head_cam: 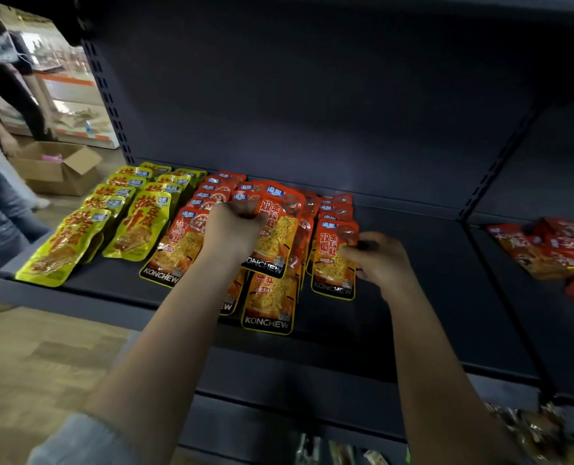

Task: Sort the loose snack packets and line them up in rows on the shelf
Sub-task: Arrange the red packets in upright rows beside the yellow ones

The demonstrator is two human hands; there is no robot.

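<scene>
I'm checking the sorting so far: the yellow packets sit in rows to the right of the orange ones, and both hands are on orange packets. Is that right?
Not quite. In the head view, the yellow packets sit in rows to the left of the orange packets, not the right. The rest holds: the left hand and the right hand each grip an orange packet.

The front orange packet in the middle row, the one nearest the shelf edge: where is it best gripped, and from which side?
Probably by its bottom black-banded edge, coming from the front. The orange packet lies flat with its top tucked under the packets behind; only the lower end is free, near the shelf edge. A pinch there, thumb on top, could slide it out. Both hands are busy elsewhere.
</scene>
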